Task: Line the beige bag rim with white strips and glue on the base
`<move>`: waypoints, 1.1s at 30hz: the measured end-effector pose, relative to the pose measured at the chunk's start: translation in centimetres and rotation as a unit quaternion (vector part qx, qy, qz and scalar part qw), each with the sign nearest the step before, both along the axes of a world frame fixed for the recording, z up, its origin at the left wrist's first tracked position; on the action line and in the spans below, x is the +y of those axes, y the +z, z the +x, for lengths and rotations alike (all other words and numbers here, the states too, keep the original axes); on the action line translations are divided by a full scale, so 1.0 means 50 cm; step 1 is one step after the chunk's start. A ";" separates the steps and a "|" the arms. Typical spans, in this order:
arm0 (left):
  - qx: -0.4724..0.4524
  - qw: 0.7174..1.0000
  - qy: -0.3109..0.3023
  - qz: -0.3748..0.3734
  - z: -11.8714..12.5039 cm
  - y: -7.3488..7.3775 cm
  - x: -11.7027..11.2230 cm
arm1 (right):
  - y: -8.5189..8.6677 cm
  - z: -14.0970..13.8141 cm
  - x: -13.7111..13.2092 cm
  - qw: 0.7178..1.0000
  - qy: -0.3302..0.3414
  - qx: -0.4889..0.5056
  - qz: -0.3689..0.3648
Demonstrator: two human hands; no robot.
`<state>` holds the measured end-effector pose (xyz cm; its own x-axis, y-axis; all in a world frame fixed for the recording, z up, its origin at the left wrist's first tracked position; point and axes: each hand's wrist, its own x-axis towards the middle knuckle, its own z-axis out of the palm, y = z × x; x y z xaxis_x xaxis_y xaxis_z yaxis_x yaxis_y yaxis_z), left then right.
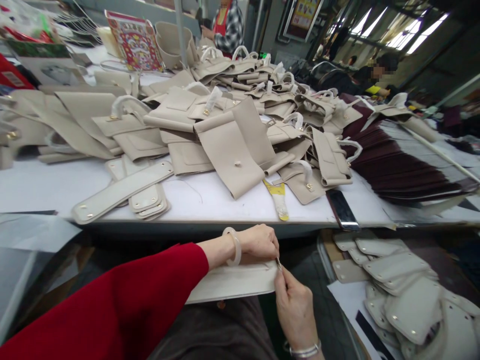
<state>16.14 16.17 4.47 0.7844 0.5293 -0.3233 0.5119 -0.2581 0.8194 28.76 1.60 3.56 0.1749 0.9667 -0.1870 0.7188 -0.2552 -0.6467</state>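
Note:
A beige leather bag piece [240, 282] lies across my lap, its right-hand corner between my two hands. My left hand [260, 241], a pale bangle at its wrist, is closed at the upper edge of that corner. From the right, my right hand [297, 306] pinches the same corner with thumb and finger. A small shiny metal bit [278, 264] shows between the fingertips of both hands; its kind is too small to make out. My curled left fingers hide part of the corner.
On the white table [225, 207] ahead lie heaped beige handbags [232, 155], pale straps with studs [123, 192], a yellow-and-white tool-like piece [276, 200], a phone [343, 210] and stacked dark sheets [405, 165]. More studded leather pieces [408, 285] lie low right. People work behind.

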 end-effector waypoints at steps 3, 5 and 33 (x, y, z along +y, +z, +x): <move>-0.005 0.999 0.014 -0.028 0.000 -0.014 0.003 | 0.001 -0.008 0.003 0.999 0.033 -0.031 0.009; -0.008 0.999 0.015 -0.050 -0.001 -0.019 0.007 | 0.003 -0.011 0.004 0.997 0.044 -0.051 0.021; -0.021 0.984 -0.172 -0.030 -0.034 0.006 0.050 | -0.002 0.029 0.042 0.872 -0.062 0.435 -0.214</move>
<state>14.46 18.65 4.76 0.9270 0.2111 -0.3099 0.3685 -0.3602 0.8570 30.19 3.71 3.45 -0.1143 0.7589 -0.6411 -0.0466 -0.6487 -0.7596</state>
